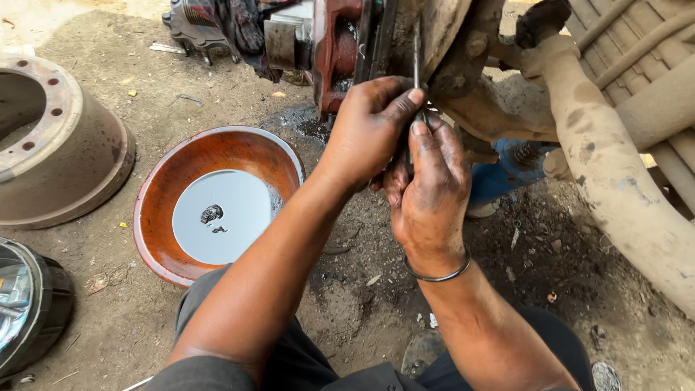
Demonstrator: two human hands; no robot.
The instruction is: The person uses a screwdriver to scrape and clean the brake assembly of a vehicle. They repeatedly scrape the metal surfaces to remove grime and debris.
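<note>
My left hand (pixel 368 127) and my right hand (pixel 428 190) meet just below a dirty vehicle wheel hub (pixel 427 36). Both pinch a thin dark metal rod (pixel 416 58) that stands upright against the hub's edge. The left thumb and forefinger grip it from the left, and the right thumb presses it from below. Both hands are blackened with grease. A metal bangle (pixel 438 275) circles my right wrist. The rod's lower end is hidden between the fingers.
An orange basin (pixel 217 148) with dark liquid sits on the dirt at left. A brake drum (pixel 65 137) lies further left, another round part (pixel 29 304) at bottom left. A mud-caked axle beam (pixel 615 181) runs down the right. A blue jack (pixel 507 174) stands behind my hands.
</note>
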